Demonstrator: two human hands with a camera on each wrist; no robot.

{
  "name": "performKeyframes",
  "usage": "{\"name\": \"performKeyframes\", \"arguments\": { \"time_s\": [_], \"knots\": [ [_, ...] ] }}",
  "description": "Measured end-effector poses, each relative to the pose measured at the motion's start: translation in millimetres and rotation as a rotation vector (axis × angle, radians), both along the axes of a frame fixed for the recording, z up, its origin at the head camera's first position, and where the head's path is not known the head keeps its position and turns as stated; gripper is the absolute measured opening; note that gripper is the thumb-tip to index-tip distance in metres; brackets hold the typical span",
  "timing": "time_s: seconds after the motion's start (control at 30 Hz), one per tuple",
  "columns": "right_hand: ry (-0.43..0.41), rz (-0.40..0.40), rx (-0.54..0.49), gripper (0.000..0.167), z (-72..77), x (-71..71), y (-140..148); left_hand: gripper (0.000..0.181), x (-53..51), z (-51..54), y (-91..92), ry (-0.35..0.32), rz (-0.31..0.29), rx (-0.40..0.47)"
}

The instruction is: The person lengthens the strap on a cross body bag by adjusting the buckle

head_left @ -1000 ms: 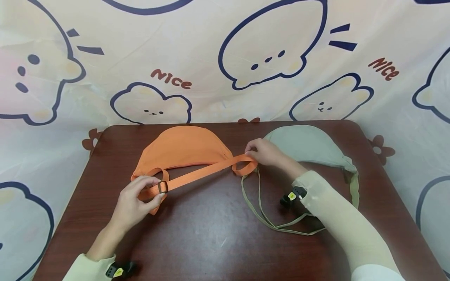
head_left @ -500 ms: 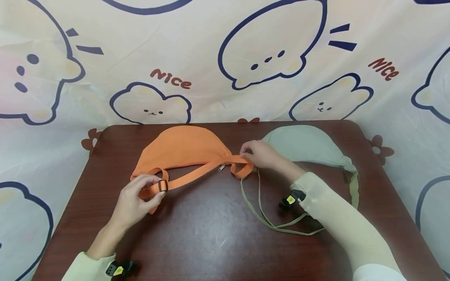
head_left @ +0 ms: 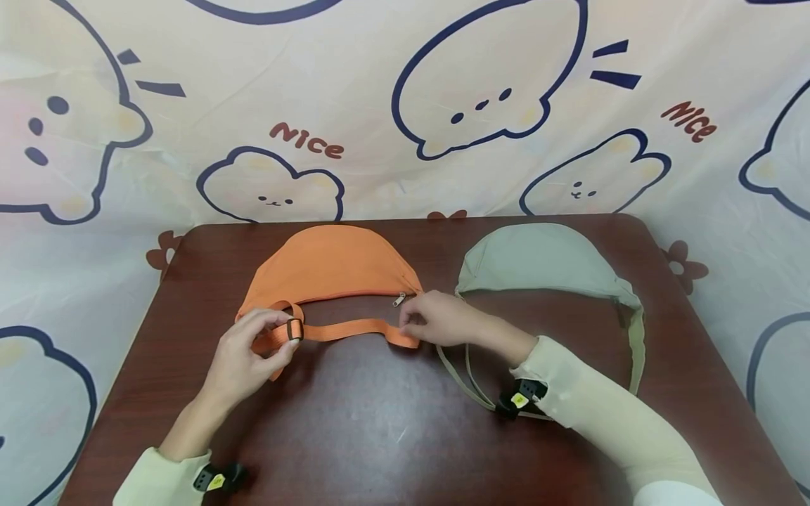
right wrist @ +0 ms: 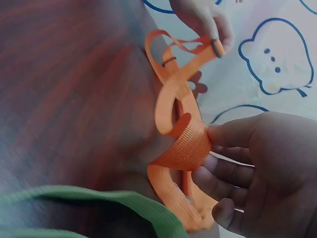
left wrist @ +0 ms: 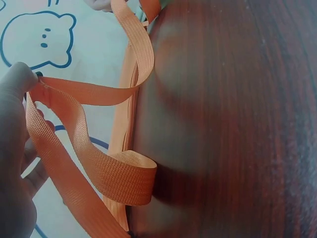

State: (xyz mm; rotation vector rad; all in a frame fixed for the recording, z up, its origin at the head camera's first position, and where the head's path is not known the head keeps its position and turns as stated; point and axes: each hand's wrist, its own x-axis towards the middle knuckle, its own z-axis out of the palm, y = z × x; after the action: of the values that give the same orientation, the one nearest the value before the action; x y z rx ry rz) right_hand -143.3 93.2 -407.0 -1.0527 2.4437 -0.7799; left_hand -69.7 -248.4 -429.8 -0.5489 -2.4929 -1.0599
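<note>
Strap (head_left: 344, 329), orange, runs slack and crosswise between the grips: left hand (head_left: 243, 351) pinches its buckle (head_left: 294, 329), right hand (head_left: 446, 320) pinches it farther along. Orange bag (head_left: 335, 267) lies just beyond both hands, long axis likewise left to right; zip pull (head_left: 399, 300) nearer right hand.
</note>
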Motion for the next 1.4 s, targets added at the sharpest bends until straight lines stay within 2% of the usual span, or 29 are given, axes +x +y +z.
{"name": "performKeyframes", "arguments": {
  "time_s": [0.17, 0.37, 0.53, 0.7, 0.87, 1.0, 1.1, 1.2, 1.4],
  "knots": [
    [0.038, 0.030, 0.038, 0.012, -7.0, 15.1, -6.8, 0.044, -1.3, 1.6, 0.7, -0.007, 0.000, -0.001],
    [0.074, 0.104, 0.077, 0.018, -5.4, 33.3, -12.2, 0.044, -2.8, 1.4, 2.4, 0.005, -0.010, 0.013],
    [0.073, 0.135, 0.139, 0.022, -5.9, 37.6, -11.4, 0.043, -4.3, 0.2, 4.2, 0.031, -0.030, 0.024],
    [0.057, 0.105, 0.149, 0.023, -7.4, 35.9, -10.6, 0.042, -4.9, -3.8, 5.3, 0.029, -0.044, 0.004],
    [0.056, 0.060, 0.075, 0.021, -8.4, 32.3, -13.8, 0.041, -5.0, -7.1, 7.1, 0.015, -0.067, -0.036],
    [0.096, 0.032, 0.033, 0.016, -8.3, 30.3, -18.5, 0.042, -3.7, -7.5, 8.2, 0.017, -0.065, -0.015],
    [0.101, 0.004, -0.010, 0.022, -6.1, 28.5, -23.1, 0.043, -2.8, -7.5, 9.4, 0.019, -0.071, 0.013],
    [0.062, -0.034, -0.087, 0.032, -3.5, 25.7, -29.0, 0.043, -3.1, -8.0, 11.0, 0.017, -0.073, 0.029],
    [-0.107, -0.107, -0.340, 0.038, -10.0, 18.0, -47.5, 0.043, -5.5, -8.0, 15.7, 0.004, -0.049, 0.041]
  ]
}}
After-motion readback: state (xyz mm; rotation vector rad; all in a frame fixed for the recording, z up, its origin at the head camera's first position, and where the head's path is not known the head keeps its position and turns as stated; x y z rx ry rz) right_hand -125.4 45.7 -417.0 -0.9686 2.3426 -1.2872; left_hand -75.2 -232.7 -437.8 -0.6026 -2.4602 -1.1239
